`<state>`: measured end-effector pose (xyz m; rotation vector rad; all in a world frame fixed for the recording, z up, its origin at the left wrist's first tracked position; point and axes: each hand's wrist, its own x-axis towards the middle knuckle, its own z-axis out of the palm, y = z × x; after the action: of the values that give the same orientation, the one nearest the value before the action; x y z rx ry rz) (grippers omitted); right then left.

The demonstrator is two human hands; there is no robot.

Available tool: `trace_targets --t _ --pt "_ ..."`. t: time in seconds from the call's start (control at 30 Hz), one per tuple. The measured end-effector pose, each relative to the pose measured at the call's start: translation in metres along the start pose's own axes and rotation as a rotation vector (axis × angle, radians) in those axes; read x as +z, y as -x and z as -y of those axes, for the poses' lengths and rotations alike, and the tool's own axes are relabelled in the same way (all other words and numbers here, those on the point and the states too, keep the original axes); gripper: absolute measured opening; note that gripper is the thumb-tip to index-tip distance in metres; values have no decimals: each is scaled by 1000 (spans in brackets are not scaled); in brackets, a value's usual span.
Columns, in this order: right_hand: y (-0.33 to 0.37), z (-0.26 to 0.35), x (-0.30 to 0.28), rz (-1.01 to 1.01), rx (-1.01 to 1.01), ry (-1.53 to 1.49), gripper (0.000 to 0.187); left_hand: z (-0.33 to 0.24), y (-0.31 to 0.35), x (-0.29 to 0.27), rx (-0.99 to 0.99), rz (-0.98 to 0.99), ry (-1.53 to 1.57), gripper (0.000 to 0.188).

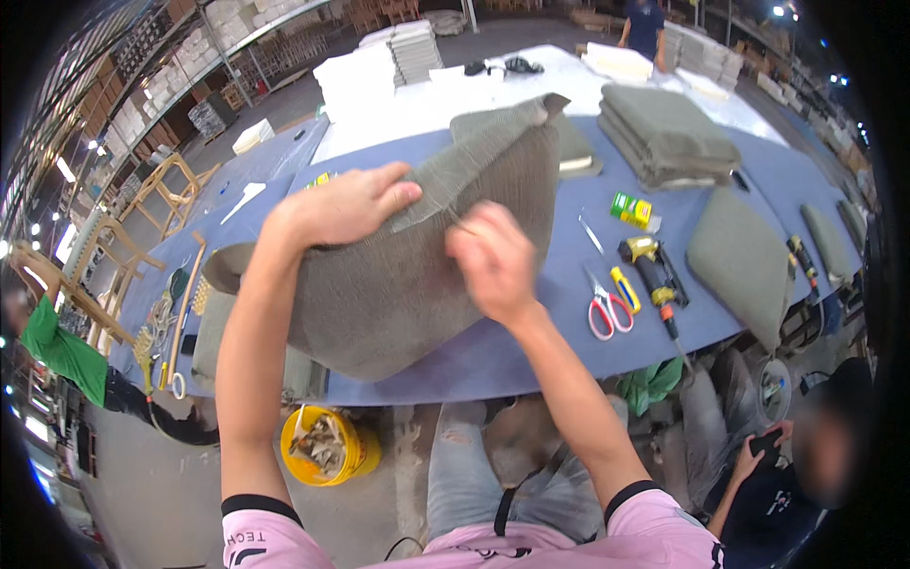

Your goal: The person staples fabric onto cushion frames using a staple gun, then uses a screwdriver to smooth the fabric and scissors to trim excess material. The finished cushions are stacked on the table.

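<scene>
Left hand (360, 204) grips a grey-green fabric cover (398, 303) tilted up over the blue table (573, 275); the blurred right hand (495, 261) curls at its flap (464, 173), hold unclear. Edge-fitting, seemingly under way, calls for steady tension next.

Yellow bucket (364, 449) of scraps (322, 448) on floor (190, 493) — green-shirted person (71, 346) at far left.

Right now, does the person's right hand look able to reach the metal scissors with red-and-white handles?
Probably yes: the scissors lie uncovered on the blue tabletop, right of the right hand, and nothing visibly blocks the way. The hand would likely have to leave the grey-green fabric first.
</scene>
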<state>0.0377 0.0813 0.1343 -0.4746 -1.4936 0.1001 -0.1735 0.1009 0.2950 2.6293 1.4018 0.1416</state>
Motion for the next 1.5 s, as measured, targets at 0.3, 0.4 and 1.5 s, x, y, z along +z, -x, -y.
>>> trace_targets --t 0.3,0.4,1.5 --pt "160 -197 -270 451 666 1459 75 -38 10 1 -42 42 2 62" --pt "147 -208 -295 540 778 1392 77 -45 21 -5 -52 92 30 68" --pt "21 135 -42 30 518 -220 71 -71 37 10 71 36 -20 72"
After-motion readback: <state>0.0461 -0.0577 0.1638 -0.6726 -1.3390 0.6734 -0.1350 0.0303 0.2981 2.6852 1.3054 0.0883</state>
